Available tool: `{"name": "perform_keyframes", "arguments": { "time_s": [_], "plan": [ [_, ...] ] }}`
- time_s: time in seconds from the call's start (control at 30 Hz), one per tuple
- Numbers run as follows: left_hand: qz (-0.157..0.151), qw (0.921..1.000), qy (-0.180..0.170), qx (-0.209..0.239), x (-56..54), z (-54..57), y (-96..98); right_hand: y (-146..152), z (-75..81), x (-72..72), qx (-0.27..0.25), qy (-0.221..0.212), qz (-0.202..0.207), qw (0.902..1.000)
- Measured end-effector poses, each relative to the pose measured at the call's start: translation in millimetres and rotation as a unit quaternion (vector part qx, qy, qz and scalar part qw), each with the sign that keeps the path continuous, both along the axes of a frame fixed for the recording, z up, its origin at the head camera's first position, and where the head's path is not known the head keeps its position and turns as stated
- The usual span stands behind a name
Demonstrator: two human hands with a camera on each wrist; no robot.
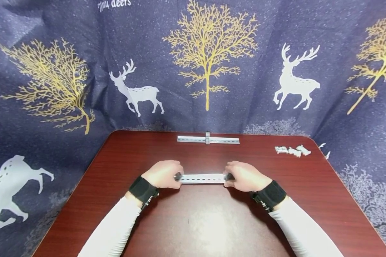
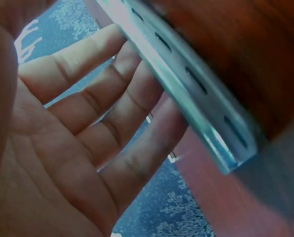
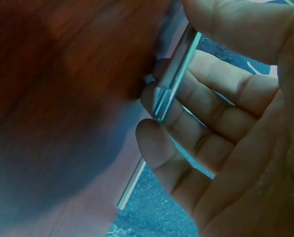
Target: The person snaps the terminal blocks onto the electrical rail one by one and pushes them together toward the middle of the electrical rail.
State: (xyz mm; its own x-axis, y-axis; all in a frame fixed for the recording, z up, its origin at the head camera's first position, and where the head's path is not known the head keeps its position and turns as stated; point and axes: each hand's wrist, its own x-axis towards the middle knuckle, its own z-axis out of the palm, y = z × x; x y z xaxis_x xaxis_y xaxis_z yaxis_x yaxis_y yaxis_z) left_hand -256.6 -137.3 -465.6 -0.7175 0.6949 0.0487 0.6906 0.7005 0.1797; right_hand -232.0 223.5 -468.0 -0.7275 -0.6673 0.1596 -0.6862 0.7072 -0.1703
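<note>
Both hands hold a slotted metal DIN rail level, one at each end, over the middle of the table. My left hand grips its left end; in the left wrist view the fingertips lie against the edge of the rail, whose dark slots run along its face. My right hand grips the opposite end. There, in the right wrist view, the end of the rail sits between thumb and curled fingers. A small dark patch shows at each grip, too unclear to name.
Near the back edge of the reddish-brown table lies a second slotted rail, with a short metal piece across its middle. Several small white parts lie at the back right. A dark blue printed cloth hangs behind.
</note>
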Motion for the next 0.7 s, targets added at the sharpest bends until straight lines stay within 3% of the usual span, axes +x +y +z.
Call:
{"name": "perform_keyframes", "arguments": {
  "time_s": [0.43,0.7],
  "plan": [
    [0.004,0.9998,-0.013,-0.013,7.9,6.5,1.6,16.5,-3.0,11.9,-0.001,-0.003,-0.015,0.9999],
    [0.009,0.9994,-0.028,-0.02,16.3,16.8,4.1,15.9,6.3,18.2,0.0,-0.059,-0.022,0.998]
  ]
}}
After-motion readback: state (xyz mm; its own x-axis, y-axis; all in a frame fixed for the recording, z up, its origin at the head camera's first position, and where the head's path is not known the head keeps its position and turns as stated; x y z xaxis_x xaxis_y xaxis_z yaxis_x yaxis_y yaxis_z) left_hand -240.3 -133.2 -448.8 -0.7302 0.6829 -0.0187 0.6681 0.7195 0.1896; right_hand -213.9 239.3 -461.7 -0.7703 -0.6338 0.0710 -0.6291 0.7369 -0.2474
